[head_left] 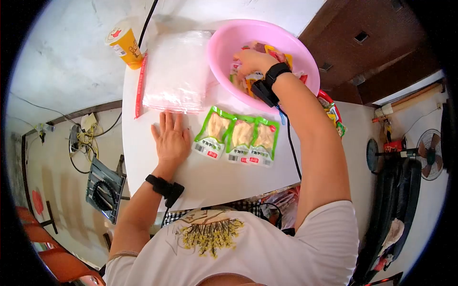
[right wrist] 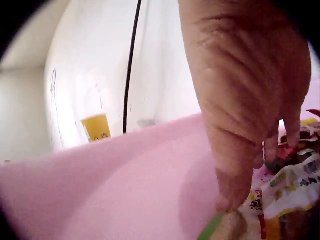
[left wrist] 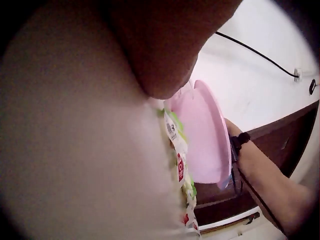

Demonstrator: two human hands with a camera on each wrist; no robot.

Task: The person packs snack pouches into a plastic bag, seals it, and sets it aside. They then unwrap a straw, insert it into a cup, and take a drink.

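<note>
My left hand lies flat on the white table with its fingers spread, fingertips at the lower edge of a stack of clear plastic bags. To its right, three green-edged food packets with pale contents lie side by side, partly overlapping. Inside the pink basin, my right hand reaches down among mixed snack packets. In the right wrist view its fingers point downward, apart from the thumb. The thumb tip is right at a green-edged packet.
A yellow drink cup stands at the table's back left, beside a red strip. Right of the basin, a red container holds more packets. A black cable runs near the right arm. A folding chair stands at left.
</note>
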